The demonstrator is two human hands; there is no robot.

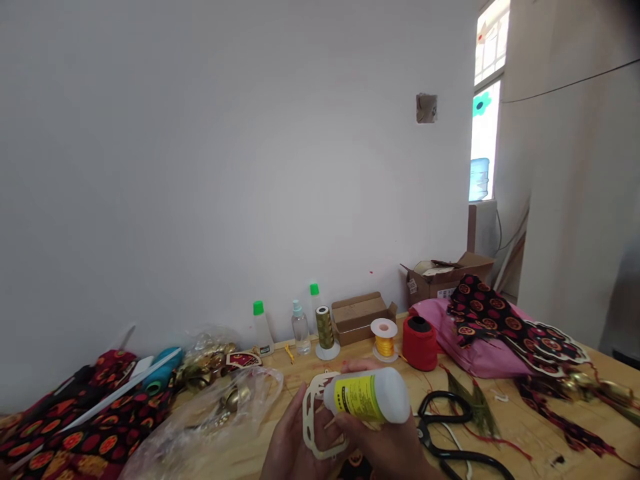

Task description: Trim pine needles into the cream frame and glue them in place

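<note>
Close by, at the front of the desk point(515, 423), two hands are busy. The left hand point(289, 433) has its grip closed on a cream frame point(307, 421), and bits of the hand show through the holes. The right hand point(387, 443) has its grip wrapped around a white bottle point(367, 397) with a yellow label. This bottle is tipped on its side above the desk, with its round bottom to the right and its other end over the frame. I cannot tell if its tip touches.

Black scissors handles point(425, 437) lie just right of the right hand. Off to the left sits a thin clear bag point(210, 413), next to dark cloth point(110, 433) with red and orange spots.

Farther back stand a red thread cone point(419, 348), a yellow spool point(385, 345) and a green-brown spool point(325, 330). A small brown box point(360, 320) is behind them, near the pale wall point(250, 167).
</note>
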